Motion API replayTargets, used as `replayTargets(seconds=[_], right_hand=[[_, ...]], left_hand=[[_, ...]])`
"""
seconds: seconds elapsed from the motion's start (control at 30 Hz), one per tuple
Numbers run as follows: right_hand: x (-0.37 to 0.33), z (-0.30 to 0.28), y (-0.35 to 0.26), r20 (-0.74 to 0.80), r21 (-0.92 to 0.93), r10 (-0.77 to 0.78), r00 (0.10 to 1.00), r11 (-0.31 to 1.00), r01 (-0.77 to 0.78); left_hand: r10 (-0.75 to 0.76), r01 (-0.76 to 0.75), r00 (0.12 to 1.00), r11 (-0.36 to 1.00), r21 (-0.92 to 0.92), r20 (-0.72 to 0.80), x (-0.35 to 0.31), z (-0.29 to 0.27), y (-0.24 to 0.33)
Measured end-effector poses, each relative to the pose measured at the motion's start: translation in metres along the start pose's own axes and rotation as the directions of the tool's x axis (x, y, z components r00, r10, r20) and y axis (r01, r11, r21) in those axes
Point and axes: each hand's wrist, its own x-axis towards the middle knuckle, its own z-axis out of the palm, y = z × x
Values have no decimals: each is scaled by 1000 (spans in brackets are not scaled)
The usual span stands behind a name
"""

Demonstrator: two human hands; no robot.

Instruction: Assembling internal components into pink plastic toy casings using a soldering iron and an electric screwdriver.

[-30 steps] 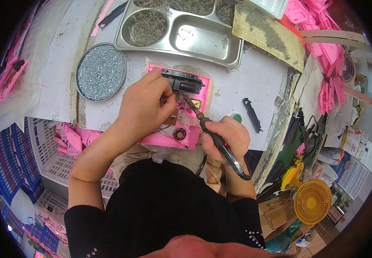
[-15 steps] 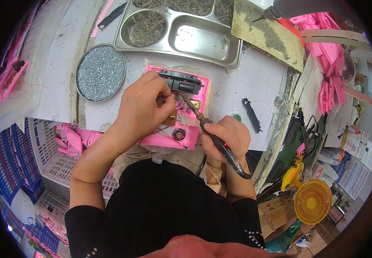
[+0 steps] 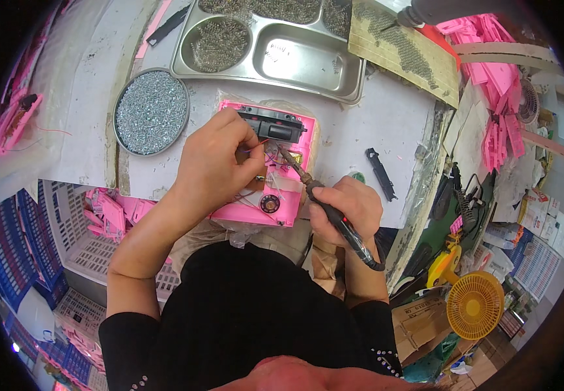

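Black soldering iron (image 3: 348, 232) in right grip (image 3: 355, 207)

Clearance, pink case (image 3: 288, 214): open to the upper right, crowded elsewhere.
You could pass a hand over the free table (image 3: 350, 133) between case and black strip (image 3: 381, 174). Your left hand (image 3: 217, 156) blocks the case's left side; your soldering iron (image 3: 338, 223) slants over its right edge. Steel tray (image 3: 246, 73) bounds the far side, screw dish (image 3: 154, 154) the left.

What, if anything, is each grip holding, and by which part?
Right grip: black pen-shaped soldering iron, by its handle. Left grip: at thin red wire; hold unclear.
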Motion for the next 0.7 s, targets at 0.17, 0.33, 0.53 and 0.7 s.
replayTargets(seconds=[0.17,0.33,0.53,0.7], right_hand=[[3,0,1,10,2,-1,1000,1000,1],[3,2,3,29,8,6,1000,1000,-7],[4,4,4,36,-7,17,999,1000,-17],[6,8,5,36,-6,22,999,1000,-22]], left_hand=[[-12,12,1000,1000,-9,-3,0,0,1],[32,-32,999,999,2,-34,-1,1,-1],[-2,2,999,1000,-9,-32,-1,3,-1],[2,-3,999,1000,-22,-43,-2,3,-1]])
